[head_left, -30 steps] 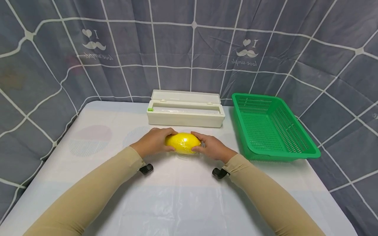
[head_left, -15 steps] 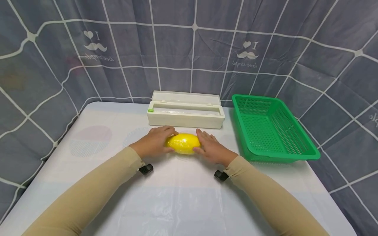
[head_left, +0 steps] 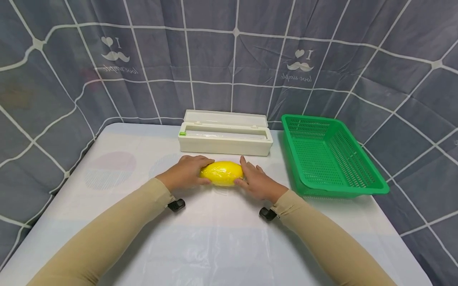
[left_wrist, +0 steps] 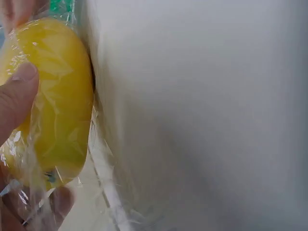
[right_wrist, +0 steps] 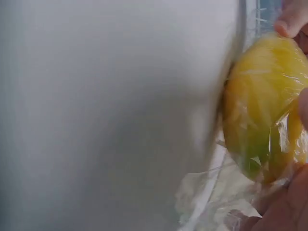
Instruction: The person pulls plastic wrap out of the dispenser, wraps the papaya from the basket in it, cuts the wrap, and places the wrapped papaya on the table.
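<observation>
Since a second ago, the right hand (head_left: 259, 183) slid outward along the yellow fruit (head_left: 222, 173), near the white box (head_left: 225, 147). The left hand (head_left: 184, 172) grips the fruit; whether the right does, I can't quite tell. They seem to smooth clear wrap (right_wrist: 284, 132); loose bits need tucking next.

Two arms (head_left: 111, 230) stretched from the near side, the left hand (head_left: 185, 173) curled, the right hand (head_left: 259, 182) with straighter fingers (head_left: 244, 162).

fruit (head_left: 222, 173) lies between left hand (head_left: 186, 171) and right hand (head_left: 258, 182). box (head_left: 225, 146) stands behind it, left of basket (head_left: 341, 189).
</observation>
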Demonstrator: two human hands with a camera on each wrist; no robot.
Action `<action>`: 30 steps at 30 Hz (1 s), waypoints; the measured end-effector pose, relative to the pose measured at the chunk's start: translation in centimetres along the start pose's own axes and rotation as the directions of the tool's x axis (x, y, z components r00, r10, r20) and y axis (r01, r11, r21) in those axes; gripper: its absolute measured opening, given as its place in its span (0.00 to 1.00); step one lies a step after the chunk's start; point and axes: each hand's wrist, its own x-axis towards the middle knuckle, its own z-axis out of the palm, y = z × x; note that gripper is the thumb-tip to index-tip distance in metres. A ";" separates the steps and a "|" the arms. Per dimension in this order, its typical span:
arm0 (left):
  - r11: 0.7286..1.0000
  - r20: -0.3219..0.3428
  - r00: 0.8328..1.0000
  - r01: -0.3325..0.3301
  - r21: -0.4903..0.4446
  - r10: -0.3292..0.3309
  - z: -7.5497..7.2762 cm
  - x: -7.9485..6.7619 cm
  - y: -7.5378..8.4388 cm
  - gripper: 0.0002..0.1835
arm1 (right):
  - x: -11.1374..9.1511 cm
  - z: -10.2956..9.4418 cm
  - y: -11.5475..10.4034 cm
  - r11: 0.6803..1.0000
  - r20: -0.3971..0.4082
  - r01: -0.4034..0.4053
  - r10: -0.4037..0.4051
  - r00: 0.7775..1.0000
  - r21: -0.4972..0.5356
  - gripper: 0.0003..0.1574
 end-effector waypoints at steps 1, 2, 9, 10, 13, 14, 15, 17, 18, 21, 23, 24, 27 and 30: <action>1.000 -0.001 1.000 -0.002 0.009 0.002 0.0 0.0 0.0 0.42 | 0.0 -0.1 0.1 1.000 -0.013 -0.003 0.003 1.000 0.013 0.57; 1.000 -0.003 1.000 -0.004 0.014 0.004 0.1 0.0 0.1 0.41 | -0.1 -0.2 0.1 0.999 -0.035 -0.008 0.009 0.999 0.031 0.56; 0.999 -0.007 1.000 -0.001 -0.039 0.000 0.4 -0.1 -0.1 0.41 | -0.1 -0.9 0.0 0.995 -0.125 0.092 -0.087 0.988 0.035 0.48; 0.999 -0.003 1.000 -0.001 -0.042 0.001 0.4 -0.1 -0.2 0.41 | -0.1 -0.9 0.0 0.994 -0.109 0.104 -0.099 0.989 0.032 0.48; 0.999 0.003 1.000 0.007 -0.038 -0.007 0.3 -0.1 -0.4 0.43 | 0.0 -0.8 0.1 0.993 -0.092 0.110 -0.107 0.990 0.032 0.47; 0.999 0.003 1.000 0.012 -0.034 -0.012 0.3 -0.2 -0.5 0.44 | -0.1 -0.8 0.1 0.993 -0.096 0.105 -0.100 0.990 0.045 0.47; 1.000 0.001 1.000 0.014 -0.025 -0.014 0.2 -0.2 -0.6 0.44 | -0.1 -0.8 0.2 0.993 -0.101 0.106 -0.100 0.990 0.052 0.47; 1.000 -0.005 1.000 0.021 -0.015 -0.021 0.1 -0.3 -0.7 0.43 | -0.1 -0.8 0.3 0.992 -0.102 0.104 -0.097 0.990 0.065 0.49; 1.000 -0.007 1.000 0.023 -0.013 -0.023 0.0 -0.3 -0.7 0.43 | -0.1 -0.8 0.3 0.992 -0.099 0.101 -0.094 0.991 0.074 0.50; 1.000 -0.008 1.000 0.015 -0.006 -0.015 0.0 -0.4 -0.8 0.41 | -0.1 -0.7 0.3 0.992 -0.081 0.081 -0.073 0.994 0.094 0.54; 1.000 -0.001 1.000 0.022 -0.014 -0.022 0.1 -0.5 -0.9 0.41 | -0.1 -0.6 0.3 0.994 -0.074 0.065 -0.058 0.996 0.093 0.55; 1.000 0.001 1.000 0.023 -0.014 -0.023 0.2 -0.5 -0.9 0.42 | -0.1 -0.6 0.3 0.994 -0.072 0.058 -0.052 0.996 0.090 0.56; 0.999 0.000 0.999 0.032 -0.019 -0.032 0.4 -0.6 -1.0 0.42 | -0.1 -0.5 0.3 0.994 -0.064 0.049 -0.043 0.997 0.101 0.55; 0.999 -0.004 0.999 0.036 -0.023 -0.036 0.6 -0.8 -1.0 0.42 | -0.1 -0.4 0.2 0.992 -0.051 0.044 -0.038 0.998 0.121 0.53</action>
